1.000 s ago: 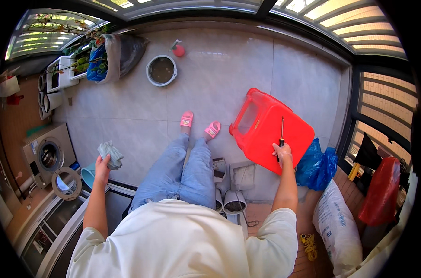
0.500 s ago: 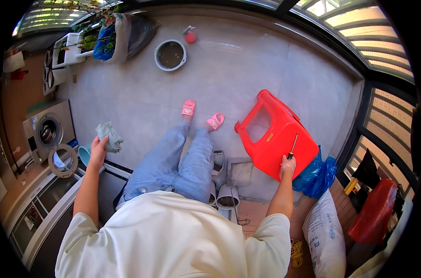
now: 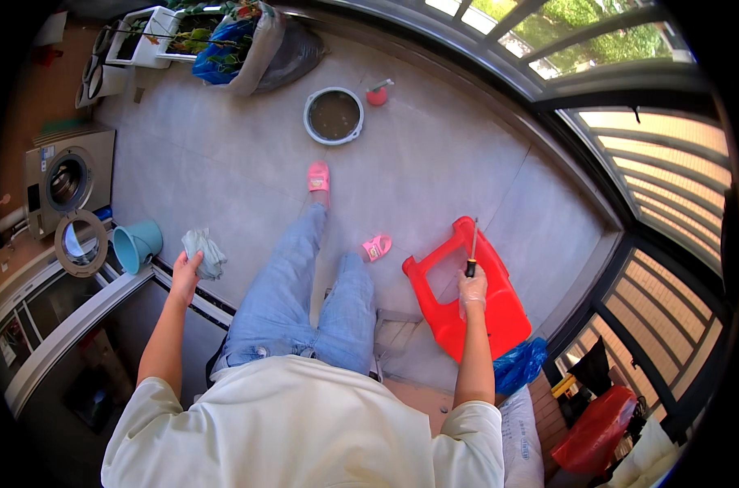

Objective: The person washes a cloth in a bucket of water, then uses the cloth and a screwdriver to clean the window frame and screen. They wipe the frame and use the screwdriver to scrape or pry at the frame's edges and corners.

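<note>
My left hand (image 3: 185, 278) is closed on a crumpled pale grey-green cloth (image 3: 204, 254), held out to the left above the floor. On my right hand (image 3: 472, 293) is a clear plastic glove. Its fingers wrap the black handle of a screwdriver (image 3: 470, 267), whose metal shaft points away from me. Below and beyond that hand a red plastic stool (image 3: 506, 315) stands on the floor, partly covered by my forearm. Farther off, a round pale basin (image 3: 308, 124) holds murky liquid, with a small red bottle (image 3: 377, 97) beside it.
A light blue bucket (image 3: 138, 246) stands at left near a washing machine (image 3: 36, 195) with its door open. Planters (image 3: 144, 50) and a bagged plant (image 3: 265, 50) line the far left. Near right are a blue plastic bag (image 3: 519, 366), a white sack (image 3: 519, 439) and a red bag (image 3: 595, 431).
My left foot has stepped forward, toward the basin. The right hand with the screwdriver has shifted left and forward over the stool. The left hand still holds the cloth.
</note>
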`<act>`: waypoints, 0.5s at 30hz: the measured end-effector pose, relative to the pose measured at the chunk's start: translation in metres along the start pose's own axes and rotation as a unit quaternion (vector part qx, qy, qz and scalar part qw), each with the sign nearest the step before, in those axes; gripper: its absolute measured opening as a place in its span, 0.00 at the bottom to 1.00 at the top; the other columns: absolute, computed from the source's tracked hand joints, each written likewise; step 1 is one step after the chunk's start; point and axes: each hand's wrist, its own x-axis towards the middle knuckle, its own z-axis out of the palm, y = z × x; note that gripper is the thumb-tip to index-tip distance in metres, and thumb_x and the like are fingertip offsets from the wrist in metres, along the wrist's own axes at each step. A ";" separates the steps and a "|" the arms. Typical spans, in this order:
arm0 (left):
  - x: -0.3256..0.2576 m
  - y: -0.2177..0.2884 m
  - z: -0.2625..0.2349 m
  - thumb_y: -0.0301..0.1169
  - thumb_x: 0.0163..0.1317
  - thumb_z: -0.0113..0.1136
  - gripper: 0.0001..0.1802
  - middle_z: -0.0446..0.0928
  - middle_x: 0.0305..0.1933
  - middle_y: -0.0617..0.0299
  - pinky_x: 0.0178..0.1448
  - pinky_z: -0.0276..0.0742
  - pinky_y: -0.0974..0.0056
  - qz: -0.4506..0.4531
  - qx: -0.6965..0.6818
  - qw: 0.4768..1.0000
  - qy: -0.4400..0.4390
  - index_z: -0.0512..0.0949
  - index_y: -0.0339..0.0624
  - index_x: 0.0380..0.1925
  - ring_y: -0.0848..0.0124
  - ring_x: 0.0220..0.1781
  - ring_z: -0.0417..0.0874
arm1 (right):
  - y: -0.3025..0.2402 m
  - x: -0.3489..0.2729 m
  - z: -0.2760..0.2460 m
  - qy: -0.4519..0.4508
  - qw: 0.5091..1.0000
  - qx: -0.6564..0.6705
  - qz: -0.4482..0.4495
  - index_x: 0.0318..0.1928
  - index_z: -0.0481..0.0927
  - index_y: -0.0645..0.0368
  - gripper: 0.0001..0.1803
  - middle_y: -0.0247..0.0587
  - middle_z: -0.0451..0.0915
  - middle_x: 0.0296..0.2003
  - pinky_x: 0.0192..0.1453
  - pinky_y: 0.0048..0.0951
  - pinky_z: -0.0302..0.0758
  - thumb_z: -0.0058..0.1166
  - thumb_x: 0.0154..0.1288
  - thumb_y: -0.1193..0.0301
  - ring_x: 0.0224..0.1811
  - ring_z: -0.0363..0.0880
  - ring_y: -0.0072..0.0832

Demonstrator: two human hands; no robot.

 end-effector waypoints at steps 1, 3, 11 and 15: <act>0.009 0.002 -0.005 0.31 0.64 0.53 0.14 0.76 0.45 0.62 0.49 0.74 0.62 -0.006 -0.008 1.000 0.010 0.70 0.41 0.49 0.70 0.46 0.78 | -0.028 0.006 0.006 -0.010 0.998 -0.024 -0.062 0.31 0.72 0.66 0.12 0.42 0.74 0.23 0.29 0.34 0.71 0.59 0.52 0.71 0.25 0.75 0.29; 0.026 0.009 -0.014 0.31 0.64 0.52 0.14 0.76 0.45 0.62 0.49 0.74 0.62 -0.026 -0.022 0.999 0.011 0.70 0.41 0.49 0.70 0.46 0.78 | -0.075 0.015 0.021 -0.034 0.994 -0.055 -0.084 0.32 0.72 0.65 0.12 0.40 0.74 0.21 0.27 0.32 0.71 0.59 0.53 0.71 0.22 0.75 0.27; 0.100 0.060 -0.013 0.34 0.66 0.51 0.11 0.77 0.36 0.63 0.38 0.72 0.70 0.026 -0.026 0.999 0.000 0.72 0.40 0.42 0.77 0.35 0.77 | -0.269 -0.001 -0.004 -0.200 0.975 0.028 0.095 0.38 0.73 0.62 0.12 0.38 0.74 0.21 0.25 0.27 0.72 0.56 0.57 0.69 0.19 0.74 0.24; 0.115 0.101 0.003 0.35 0.66 0.51 0.11 0.76 0.32 0.66 0.35 0.69 0.72 0.082 0.027 0.996 -0.012 0.72 0.39 0.41 0.82 0.33 0.73 | -0.303 -0.005 -0.022 -0.207 0.972 0.004 0.107 0.39 0.73 0.63 0.13 0.41 0.76 0.23 0.28 0.29 0.74 0.55 0.56 0.69 0.21 0.77 0.26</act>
